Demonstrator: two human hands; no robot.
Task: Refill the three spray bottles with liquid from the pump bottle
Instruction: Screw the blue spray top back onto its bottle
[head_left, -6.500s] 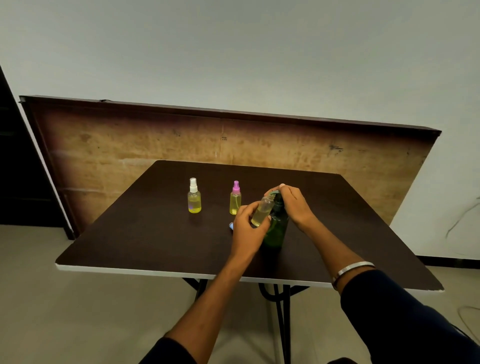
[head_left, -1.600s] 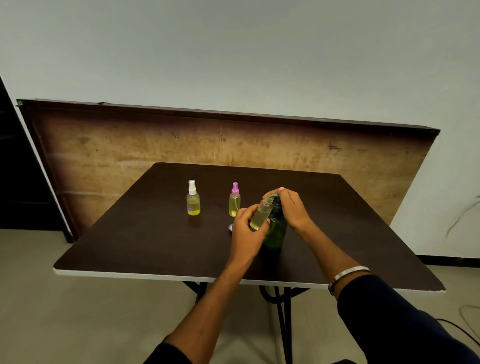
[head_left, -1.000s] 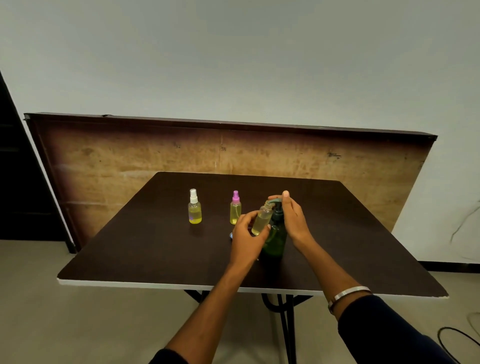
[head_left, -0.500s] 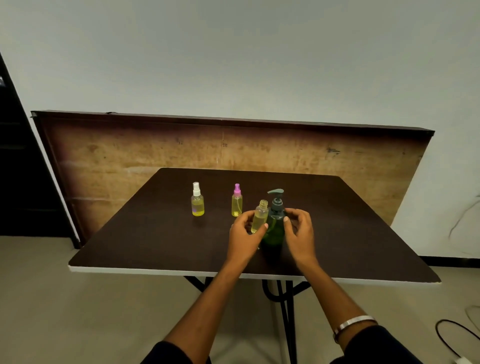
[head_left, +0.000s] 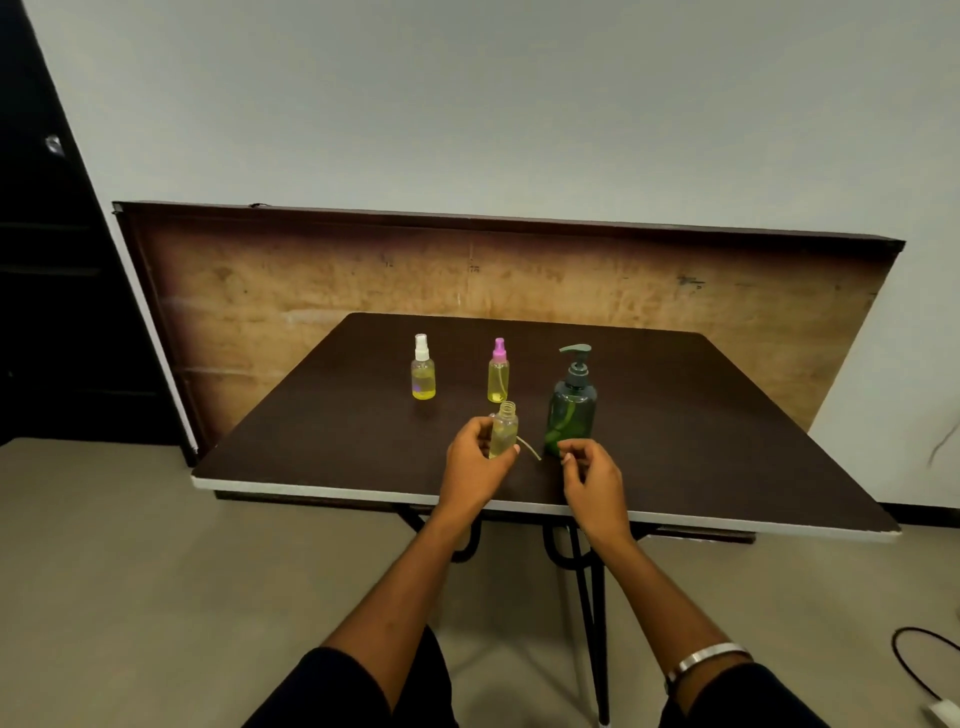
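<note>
A green pump bottle (head_left: 571, 413) stands upright on the dark table (head_left: 701, 441). My left hand (head_left: 475, 460) grips a small uncapped spray bottle (head_left: 504, 430) with yellow liquid, upright just left of the pump bottle. A thin pale dip tube (head_left: 529, 449) lies on the table between my hands; its cap is hidden. My right hand (head_left: 592, 478) hovers near the pump bottle's base with fingers loosely curled, holding nothing I can see. Two capped spray bottles stand farther back: a white-capped one (head_left: 423, 371) and a pink-capped one (head_left: 498, 373).
A large wooden board (head_left: 311, 291) leans against the wall behind the table. The table's white front edge (head_left: 322, 491) runs below my hands, with black metal legs (head_left: 587, 587) underneath. A black cable (head_left: 914, 665) lies on the floor at the right.
My right hand has come off the pump head and dropped to the table near the pump bottle's base. My left hand has lowered the uncapped bottle away from the spout.
</note>
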